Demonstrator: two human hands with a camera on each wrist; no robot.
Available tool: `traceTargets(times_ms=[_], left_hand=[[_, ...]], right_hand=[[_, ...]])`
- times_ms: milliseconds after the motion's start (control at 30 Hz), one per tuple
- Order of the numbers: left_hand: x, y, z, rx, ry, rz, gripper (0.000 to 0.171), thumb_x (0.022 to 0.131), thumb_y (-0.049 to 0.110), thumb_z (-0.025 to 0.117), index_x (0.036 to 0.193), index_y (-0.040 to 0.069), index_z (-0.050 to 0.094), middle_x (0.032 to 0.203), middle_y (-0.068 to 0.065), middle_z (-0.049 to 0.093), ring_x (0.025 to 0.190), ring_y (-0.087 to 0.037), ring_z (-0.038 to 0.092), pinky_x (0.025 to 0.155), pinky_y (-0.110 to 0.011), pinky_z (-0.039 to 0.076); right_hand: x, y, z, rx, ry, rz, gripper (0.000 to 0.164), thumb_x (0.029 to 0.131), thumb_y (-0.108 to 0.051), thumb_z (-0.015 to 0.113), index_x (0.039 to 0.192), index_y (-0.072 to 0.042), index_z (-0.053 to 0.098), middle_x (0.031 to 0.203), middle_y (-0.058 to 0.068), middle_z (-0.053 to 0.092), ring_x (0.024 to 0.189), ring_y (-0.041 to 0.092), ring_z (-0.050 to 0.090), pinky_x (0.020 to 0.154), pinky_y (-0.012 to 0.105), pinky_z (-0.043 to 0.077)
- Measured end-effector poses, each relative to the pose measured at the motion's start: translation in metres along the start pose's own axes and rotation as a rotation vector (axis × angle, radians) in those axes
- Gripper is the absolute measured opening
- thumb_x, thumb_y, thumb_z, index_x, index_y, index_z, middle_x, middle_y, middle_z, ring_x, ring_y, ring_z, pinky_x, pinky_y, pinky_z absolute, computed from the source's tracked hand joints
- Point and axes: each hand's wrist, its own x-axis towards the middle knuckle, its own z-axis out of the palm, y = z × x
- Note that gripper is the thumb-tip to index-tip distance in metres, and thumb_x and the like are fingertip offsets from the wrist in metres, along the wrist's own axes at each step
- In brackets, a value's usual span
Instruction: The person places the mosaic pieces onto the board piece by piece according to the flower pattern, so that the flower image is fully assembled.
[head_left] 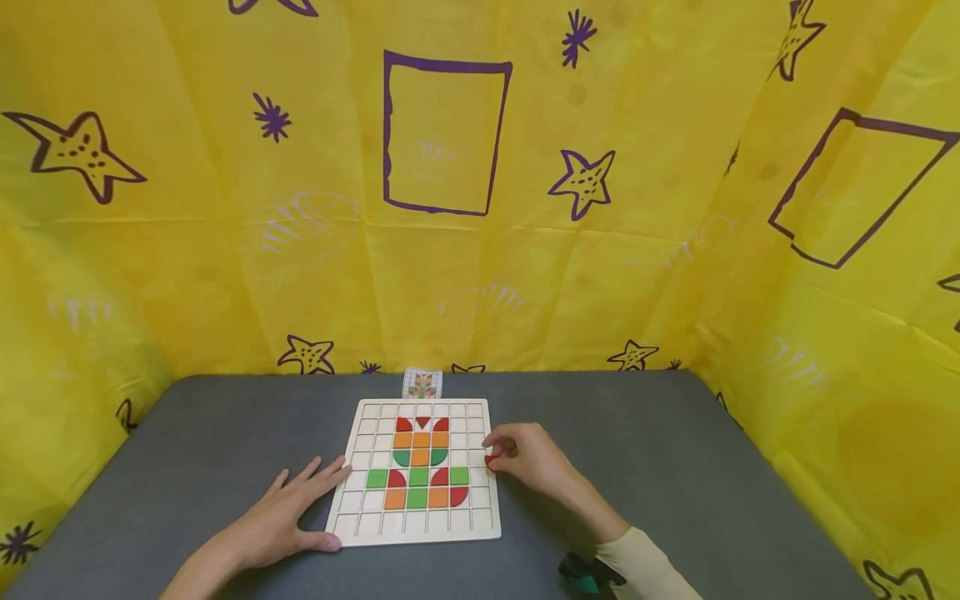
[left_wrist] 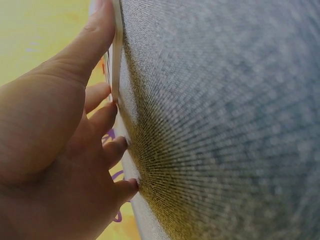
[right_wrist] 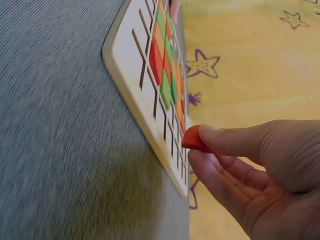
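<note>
A white gridded board (head_left: 360,525) lies on the dark table, with red, orange and green tiles set in its squares. My left hand (head_left: 273,521) rests at the board's left edge, fingers spread and straight, thumb at the near left corner. In the left wrist view the thumb and fingertips of the left hand (left_wrist: 55,125) touch the board's side. At the board's right edge my right hand (head_left: 536,458) pinches a red quarter-round tile (right_wrist: 196,139) between thumb and finger. The right wrist view shows that tile held just above the board's rim.
A small pattern card (head_left: 422,384) with a coloured grid design lies behind the board's far edge. The grey table (head_left: 247,433) extends around the board. Yellow cloth (head_left: 450,275) with purple drawings hangs behind and at the sides. A dark strap (head_left: 588,575) is by the right sleeve.
</note>
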Motion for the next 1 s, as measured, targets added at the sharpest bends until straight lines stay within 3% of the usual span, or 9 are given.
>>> traceTargets(times_ms=[300, 1000], left_hand=[[0.002, 0.0, 0.0, -0.005, -0.012, -0.022, 0.099, 0.067, 0.056, 0.08, 0.149, 0.016, 0.043, 0.157, -0.015, 0.032, 0.142, -0.053, 0.016, 0.104, -0.076, 0.001], [0.001, 0.0, 0.0, -0.005, -0.001, -0.01, 0.098, 0.067, 0.057, 0.08, 0.148, 0.015, 0.043, 0.156, -0.015, 0.033, 0.141, -0.053, 0.017, 0.104, -0.076, 0.001]], right_hand=[[0.014, -0.015, 0.016, 0.058, -0.058, 0.023, 0.017, 0.082, -0.005, 0.078, 0.098, -0.006, 0.073, 0.077, -0.008, 0.063, 0.072, 0.007, 0.056, 0.064, 0.02, 0.05], [0.037, -0.05, 0.065, 0.152, -0.104, -0.071, 0.015, 0.081, -0.005, 0.079, 0.095, -0.007, 0.074, 0.076, -0.011, 0.064, 0.071, -0.002, 0.057, 0.068, 0.016, 0.049]])
